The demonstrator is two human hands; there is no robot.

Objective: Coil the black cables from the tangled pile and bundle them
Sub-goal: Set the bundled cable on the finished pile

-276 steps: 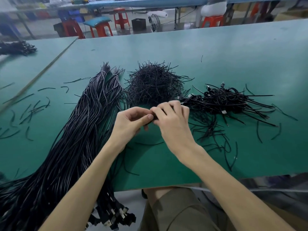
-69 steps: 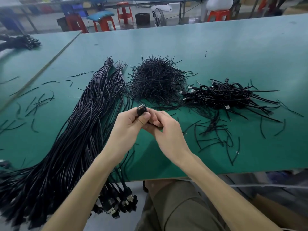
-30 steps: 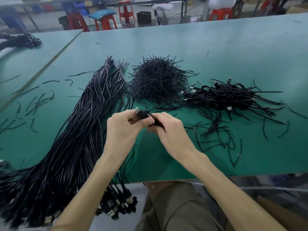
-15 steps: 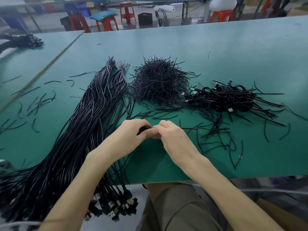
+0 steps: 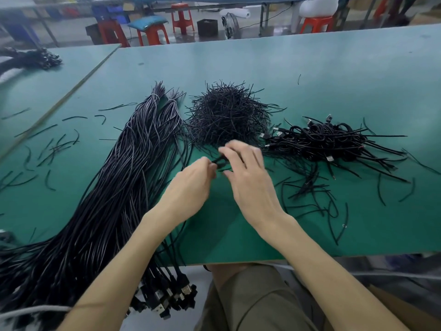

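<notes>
- Scraps of black cable (image 5: 55,149) are all over the left bit of the green table (image 5: 310,68), short curved pieces lying apart from each other.
- Next over, the long black cables (image 5: 114,187) lie in one fat sheaf, tied ends at the far side, plugs (image 5: 167,299) dangling off the near edge.
- The left hand (image 5: 191,187) is over the middle of the table, fingers curled in, tips pinching a small cable loop (image 5: 220,162).
- Right behind the hands there's a spiky heap of short thin strands (image 5: 226,115).
- The right hand (image 5: 250,180) is on the loop's other side, forefinger above it and thumb below. It's blurry, so can't tell if it actually grips.
- Far right is a pile of coiled cables (image 5: 329,142), with loose strands (image 5: 310,194) in front of it.
</notes>
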